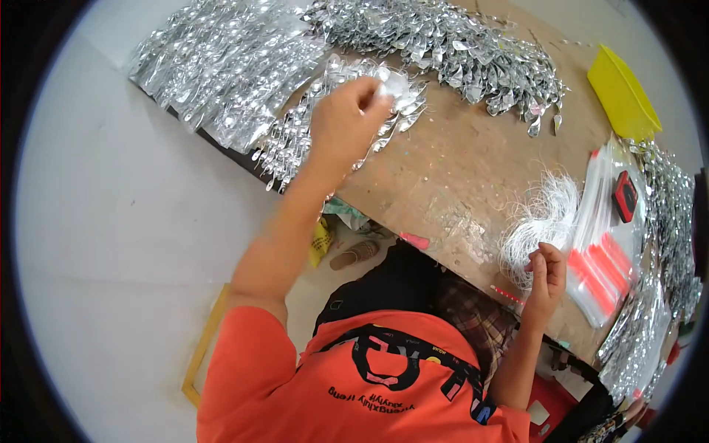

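My left hand (347,118) reaches over a small pile of silver drop-shaped pieces (292,140) at the far left of the table. Its fingers are curled together, and a pale, blurred patch shows by the fingertips; what they hold cannot be made out. At the right, my right hand (547,279) is closed with thumb and fingers together, beside a loose bundle of thin white thread (545,218). Anything pinched in it is too small to tell. Clear plastic bags with red-orange ends (602,277) lie just right of that hand.
Silver strands cover the far left of the brown table (436,170), and a heap of silver drops (473,63) lies at the back. A yellow bin (624,92) stands far right, near a red and black device (625,196). More silver strands (642,325) hang at the right edge.
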`<move>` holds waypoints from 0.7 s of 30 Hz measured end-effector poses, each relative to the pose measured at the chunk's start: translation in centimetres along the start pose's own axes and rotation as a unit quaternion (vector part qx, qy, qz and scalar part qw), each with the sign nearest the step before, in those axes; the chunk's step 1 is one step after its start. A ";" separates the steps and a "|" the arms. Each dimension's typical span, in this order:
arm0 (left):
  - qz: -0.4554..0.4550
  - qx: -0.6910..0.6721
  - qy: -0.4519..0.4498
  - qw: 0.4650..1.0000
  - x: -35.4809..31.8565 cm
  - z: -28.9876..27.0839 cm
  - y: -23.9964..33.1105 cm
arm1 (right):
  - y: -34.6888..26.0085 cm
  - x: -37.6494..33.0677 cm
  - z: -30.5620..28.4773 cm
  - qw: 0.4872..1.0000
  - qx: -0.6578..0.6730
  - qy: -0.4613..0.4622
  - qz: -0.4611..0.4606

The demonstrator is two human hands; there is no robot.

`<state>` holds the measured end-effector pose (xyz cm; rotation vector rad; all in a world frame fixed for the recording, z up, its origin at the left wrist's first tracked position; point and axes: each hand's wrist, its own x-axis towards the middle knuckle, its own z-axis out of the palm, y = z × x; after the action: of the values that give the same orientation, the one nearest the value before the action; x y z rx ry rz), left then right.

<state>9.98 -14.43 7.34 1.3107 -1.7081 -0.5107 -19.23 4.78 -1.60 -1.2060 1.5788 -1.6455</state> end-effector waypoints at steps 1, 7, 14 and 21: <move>-0.014 0.054 0.009 0.998 1.7 -0.5 -1.2 | 0.6 -0.1 0.1 1.000 -0.010 -0.002 0.013; -0.027 0.155 0.015 0.987 8.1 1.0 -7.2 | 3.1 -0.6 0.1 0.999 -0.017 -0.007 0.032; 0.094 0.269 0.062 0.957 8.1 3.5 -7.9 | 2.8 -0.6 0.0 0.997 -0.022 -0.011 0.068; 0.159 0.163 -0.015 0.974 6.5 13.4 -3.6 | 2.2 -0.8 0.3 0.996 -0.057 -0.011 0.062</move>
<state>0.50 -24.13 0.35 1.2193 -2.0414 -0.0649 -19.03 4.95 -3.90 -1.1536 1.7173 -1.4768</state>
